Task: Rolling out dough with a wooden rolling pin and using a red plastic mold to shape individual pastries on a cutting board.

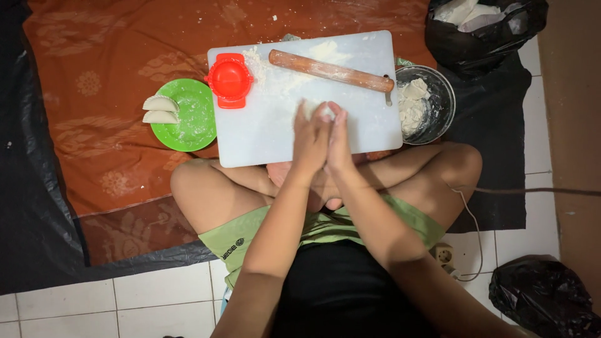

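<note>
White plastic cutting board (263, 131), floury, carries one wooden rolling pin (330, 71) and one red dumpling press (230, 79). Two folded dumplings (160, 109) lie on one green plate (194, 119). Left hand (311, 139) and right hand (339, 139) press flat together around a mostly hidden dough lump (318, 107) above the board.

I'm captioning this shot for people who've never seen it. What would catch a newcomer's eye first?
Probably the left hand and right hand pressed together around a pale lump of dough, over the white rectangular plastic cutting board. Next, the bright red round plastic dumpling press at the board's left edge, beside the round green plastic plate holding two folded dumplings.
</note>
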